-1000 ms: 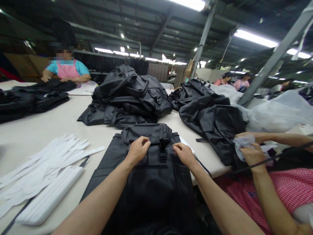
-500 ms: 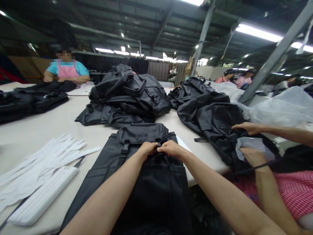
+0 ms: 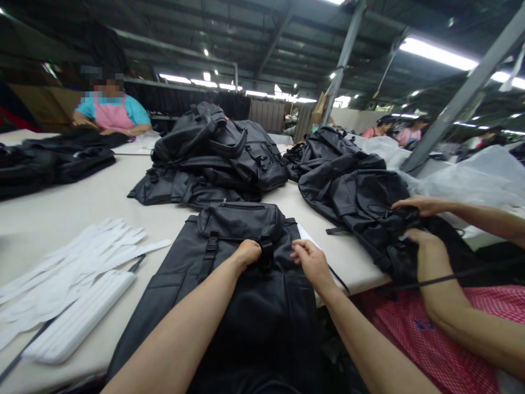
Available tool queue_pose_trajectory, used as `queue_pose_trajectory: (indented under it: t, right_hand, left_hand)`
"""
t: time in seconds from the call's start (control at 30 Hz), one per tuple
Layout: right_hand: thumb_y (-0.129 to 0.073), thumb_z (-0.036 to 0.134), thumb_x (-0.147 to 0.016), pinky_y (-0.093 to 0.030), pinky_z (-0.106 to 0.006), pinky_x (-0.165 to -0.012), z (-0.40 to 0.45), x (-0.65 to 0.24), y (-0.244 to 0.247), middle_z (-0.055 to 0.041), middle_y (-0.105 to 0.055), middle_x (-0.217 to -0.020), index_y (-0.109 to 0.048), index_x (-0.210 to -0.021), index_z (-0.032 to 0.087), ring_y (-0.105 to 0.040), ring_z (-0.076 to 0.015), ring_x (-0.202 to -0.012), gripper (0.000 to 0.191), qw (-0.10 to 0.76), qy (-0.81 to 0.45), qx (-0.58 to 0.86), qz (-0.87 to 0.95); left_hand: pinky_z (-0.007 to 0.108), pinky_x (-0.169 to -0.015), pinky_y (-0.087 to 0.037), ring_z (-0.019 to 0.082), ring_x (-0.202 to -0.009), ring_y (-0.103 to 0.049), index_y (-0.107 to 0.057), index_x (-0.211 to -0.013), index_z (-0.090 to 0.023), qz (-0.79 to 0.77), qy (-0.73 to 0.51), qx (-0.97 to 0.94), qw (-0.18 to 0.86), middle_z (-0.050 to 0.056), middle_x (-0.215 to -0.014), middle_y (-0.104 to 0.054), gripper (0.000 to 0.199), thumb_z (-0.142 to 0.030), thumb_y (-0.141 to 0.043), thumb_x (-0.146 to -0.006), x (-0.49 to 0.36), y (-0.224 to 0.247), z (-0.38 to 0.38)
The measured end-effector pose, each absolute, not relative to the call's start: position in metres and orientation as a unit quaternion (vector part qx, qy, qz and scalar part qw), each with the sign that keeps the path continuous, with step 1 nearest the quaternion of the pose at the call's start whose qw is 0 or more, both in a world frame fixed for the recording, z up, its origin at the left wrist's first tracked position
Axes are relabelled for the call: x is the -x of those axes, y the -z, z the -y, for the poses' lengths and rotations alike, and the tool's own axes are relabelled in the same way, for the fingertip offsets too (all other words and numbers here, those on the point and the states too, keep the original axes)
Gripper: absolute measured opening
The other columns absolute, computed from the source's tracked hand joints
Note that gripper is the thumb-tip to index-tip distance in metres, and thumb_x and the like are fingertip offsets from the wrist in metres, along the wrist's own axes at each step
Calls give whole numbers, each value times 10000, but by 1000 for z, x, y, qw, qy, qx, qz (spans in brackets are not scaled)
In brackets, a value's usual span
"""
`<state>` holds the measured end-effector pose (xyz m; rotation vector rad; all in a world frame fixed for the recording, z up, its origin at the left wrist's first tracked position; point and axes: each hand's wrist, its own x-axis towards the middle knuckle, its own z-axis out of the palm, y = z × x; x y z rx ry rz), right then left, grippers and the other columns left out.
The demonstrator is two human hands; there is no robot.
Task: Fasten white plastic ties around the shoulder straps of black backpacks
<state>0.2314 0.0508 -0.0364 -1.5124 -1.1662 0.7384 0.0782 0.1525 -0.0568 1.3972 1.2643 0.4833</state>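
Lying front and center: a black backpack on the near part of a pale worktable, its zippered flap at the far end.
Left hand: fingers curled closed just beside the right-side buckle; whether they grip its strap is hidden.
Right hand: loosely curled above the bag's right edge, thumb and fingertips slightly parted, nothing visible in its grasp.
Tabletop, left: white strips fan out in a loose heap beside a long white bundle.
Tabletop, beyond: a heap of black backpacks rises behind the flap; more black bags spread to its right.
Neighbor, right: a co-worker's two hands work at a black bag, above red checked cloth.
Across the table: a person in a pink apron stands behind dark goods.
Factory floor: tube lights glow beneath a dark, beamed roof; a gray post slants past translucent plastic.
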Motion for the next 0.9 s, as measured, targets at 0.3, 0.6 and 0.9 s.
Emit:
queue_pose_trajectory:
  t: [0.3, 0.6, 0.9]
  right_hand:
    - [-458, 174, -843, -434, -270, -692, -53, -203, 61, -70, -582, -883, -598, -845, 158, -511, -183, -836, 141, 65, 65, 566, 820]
    - [-388, 85, -848, -427, -287, -557, -69, -196, 59, -128, -574, -830, -588, -893, 92, -526, -204, -748, 206, -62, 140, 471, 869]
    - [-324, 116, -888, -448, -301, -609, -76, -215, 56, -103, -572, -848, -560, -949, 107, -529, -187, -737, 244, -57, 136, 408, 901]
  left_hand:
    - [236, -450, -305, 92, -423, -409, -574, -514, -134, -537, -179, -625, 537, -39, -414, -461, 254, -338, -683, -621, -79, 66, -163]
    - [240, -442, -258, 82, -405, -355, -514, -437, -148, -545, -172, -636, 519, -69, -360, -362, 295, -300, -702, -605, -80, 64, -167]
    - [238, -445, -325, 95, -411, -427, -571, -524, -131, -543, -155, -612, 554, -43, -410, -463, 240, -310, -717, -588, -80, 66, -175]
